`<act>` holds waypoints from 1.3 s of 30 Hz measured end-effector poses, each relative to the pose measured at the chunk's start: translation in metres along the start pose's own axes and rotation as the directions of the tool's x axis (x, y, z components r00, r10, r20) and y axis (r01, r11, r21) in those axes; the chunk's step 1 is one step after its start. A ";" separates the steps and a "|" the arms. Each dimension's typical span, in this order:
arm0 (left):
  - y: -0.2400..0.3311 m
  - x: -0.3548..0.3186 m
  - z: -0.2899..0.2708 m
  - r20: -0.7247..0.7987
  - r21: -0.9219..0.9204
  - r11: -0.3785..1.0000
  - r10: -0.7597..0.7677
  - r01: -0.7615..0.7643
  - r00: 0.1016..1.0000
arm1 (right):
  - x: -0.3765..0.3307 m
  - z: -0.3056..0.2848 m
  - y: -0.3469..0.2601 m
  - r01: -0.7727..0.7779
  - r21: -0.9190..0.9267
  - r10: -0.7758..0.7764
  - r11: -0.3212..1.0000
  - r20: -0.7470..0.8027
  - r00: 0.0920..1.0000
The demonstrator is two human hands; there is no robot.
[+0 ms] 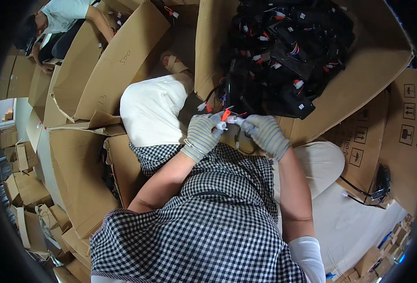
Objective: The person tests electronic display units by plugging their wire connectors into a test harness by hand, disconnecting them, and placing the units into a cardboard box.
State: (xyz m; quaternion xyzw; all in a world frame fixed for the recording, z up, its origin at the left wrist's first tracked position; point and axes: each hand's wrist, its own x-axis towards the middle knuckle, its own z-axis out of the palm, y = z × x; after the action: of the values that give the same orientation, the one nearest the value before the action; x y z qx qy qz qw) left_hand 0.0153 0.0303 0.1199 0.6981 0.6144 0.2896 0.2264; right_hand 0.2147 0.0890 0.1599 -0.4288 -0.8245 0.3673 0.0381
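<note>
1. Two gloved hands met just above the lap: left hand (202, 136) and right hand (266, 134), both in striped knit gloves.
2. Between them sat a small white connector (228, 121) with thin wires; left fingers (214, 123) were pinched shut on one end, right fingers (247, 123) closed on the other end (the exact grip on the plug was too small to make out).
3. An orange-red tab or wire (225, 114) stuck up just above the connector, touching it or nearly so.
4. Directly beyond the hands stood a large open cardboard box (359, 80), heaped with black parts (288, 52) trailing coloured wires and white plugs.
5. The person sat low, wearing a black-and-white checked apron (208, 221) over pale trousers (151, 111), knees spread either side of the hands.
6. More cardboard cartons (100, 70) curved away on the left; smaller ones were stacked at the far left edge.
7. Another person (62, 19) in a light shirt bent over cartons at upper left, well apart from the hands.
</note>
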 end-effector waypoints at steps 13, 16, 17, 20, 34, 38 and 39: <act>0.014 -0.001 -0.004 0.184 0.188 0.943 0.240 -0.274 0.953 | 0.002 0.013 0.024 -0.152 0.236 0.058 0.960 0.362 0.930; 0.004 -0.004 0.001 0.267 0.092 0.970 0.192 -0.223 0.945 | 0.003 0.016 0.023 -0.090 0.196 0.021 0.976 0.327 0.945; 0.004 -0.007 0.002 0.287 0.070 0.979 0.164 -0.192 0.944 | 0.003 0.017 0.022 -0.075 0.177 0.017 0.981 0.308 0.951; 0.002 -0.010 0.008 0.321 0.036 0.985 0.151 -0.171 0.935 | 0.005 0.015 0.023 -0.044 0.146 -0.003 0.988 0.305 0.952; 0.001 -0.020 0.016 0.366 0.012 0.997 -0.076 0.077 0.928 | 0.013 0.012 0.035 -0.112 0.296 0.006 0.949 0.337 0.942; 0.032 -0.021 -0.033 0.527 -0.457 0.752 -0.202 0.476 0.825 | 0.018 0.000 0.083 -0.082 0.446 0.129 0.891 -0.076 0.989; 0.036 -0.025 -0.043 0.602 -0.542 0.580 -0.235 0.607 0.763 | 0.023 -0.003 0.092 -0.258 0.675 0.369 0.691 -0.023 0.929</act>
State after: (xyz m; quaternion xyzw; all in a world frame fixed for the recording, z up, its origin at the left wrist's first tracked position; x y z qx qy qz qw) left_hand 0.0103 -0.0014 0.1721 0.4284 0.5312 0.2613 0.6826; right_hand 0.2641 0.1412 0.0974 -0.5492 -0.5491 0.6010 0.1887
